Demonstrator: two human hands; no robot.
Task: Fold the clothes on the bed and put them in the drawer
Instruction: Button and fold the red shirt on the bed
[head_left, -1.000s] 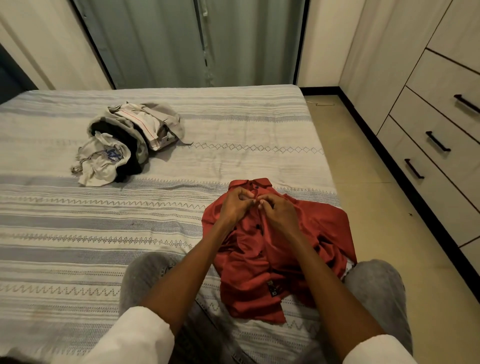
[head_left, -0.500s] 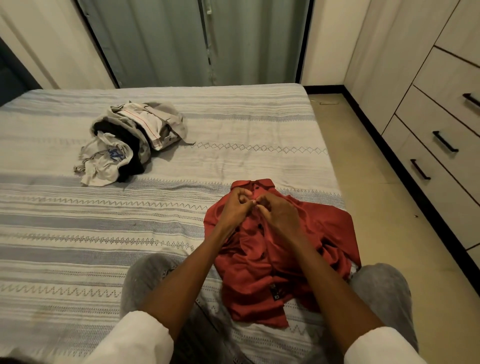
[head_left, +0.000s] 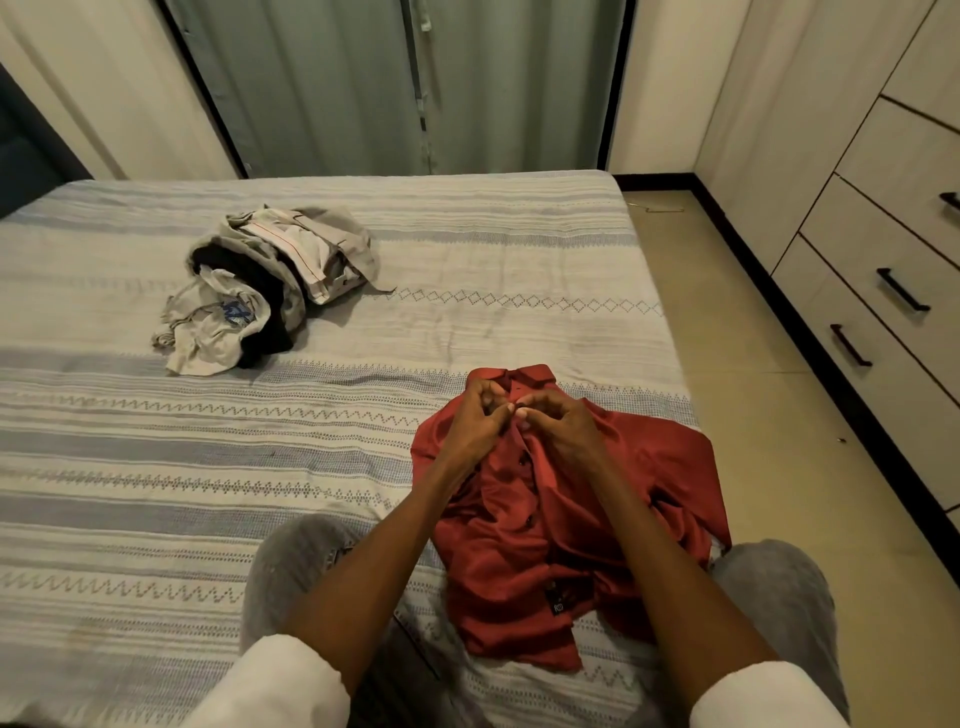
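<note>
Change since the earlier frame: both hands stay at the top of the shirt placket, fingertips a little closer together; the shirt and the pile have not shifted on the bed.

Item 1 — red shirt (head_left: 540, 525), one. Lies rumpled on the bed (head_left: 493, 260) at its near right edge, collar away from the person, dark buttons down the front, a small dark label near the hem. It sits directly under both hands.

Item 2 — hands, two. Left hand (head_left: 475, 421) and right hand (head_left: 563, 423) meet just below the collar. Grip: fingers curled, fingertips of both pinching the red fabric at the placket, thumbs nearly touching each other.

Item 3 — pile of clothes (head_left: 270, 288), one heap, unfolded, well apart from the grip, beyond it and to the left. Pale grey, black and white pieces show; the exact count of garments cannot be told.

Item 4 — drawers (head_left: 883, 322), at least three fronts with dark handles, all closed, to the right of the grip across a strip of floor (head_left: 753, 395).

Surroundings: grey-trousered knees (head_left: 291, 566) either side of the shirt hem; forearms cover part of the shirt; curtains (head_left: 405, 88) beyond the bed.
</note>
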